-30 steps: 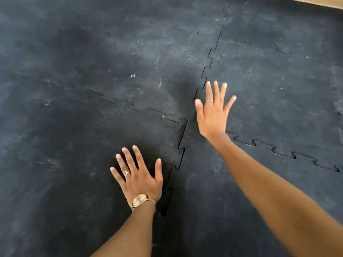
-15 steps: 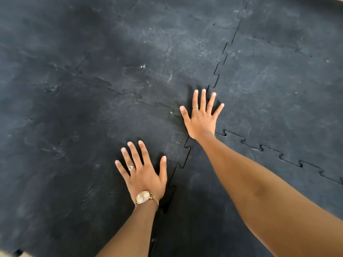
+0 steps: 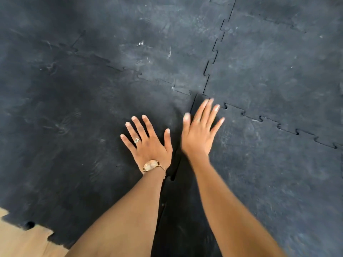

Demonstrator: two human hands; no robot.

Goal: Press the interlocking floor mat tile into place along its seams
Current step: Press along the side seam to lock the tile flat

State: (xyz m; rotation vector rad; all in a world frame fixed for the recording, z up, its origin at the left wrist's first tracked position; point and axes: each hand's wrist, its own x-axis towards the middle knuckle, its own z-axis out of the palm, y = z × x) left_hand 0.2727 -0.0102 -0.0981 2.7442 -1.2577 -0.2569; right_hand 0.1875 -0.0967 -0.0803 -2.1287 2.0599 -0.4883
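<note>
The dark floor mat tile (image 3: 269, 182) lies flat on the floor under the blurred right hand (image 3: 199, 134), fingers spread and holding nothing like the left hand (image 3: 148, 145), and looks rubbery (dense, slightly yielding), best pressed palm-down along the toothed seam (image 3: 174, 175).

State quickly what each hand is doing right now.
Left hand: open, flat on the mat tile, holding nothing.
Right hand: open, blurred, holding nothing.

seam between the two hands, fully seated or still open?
Still open. The seam shows dark gaps near the left hand wrist; the right hand is motion-blurred over its upper stretch.
</note>
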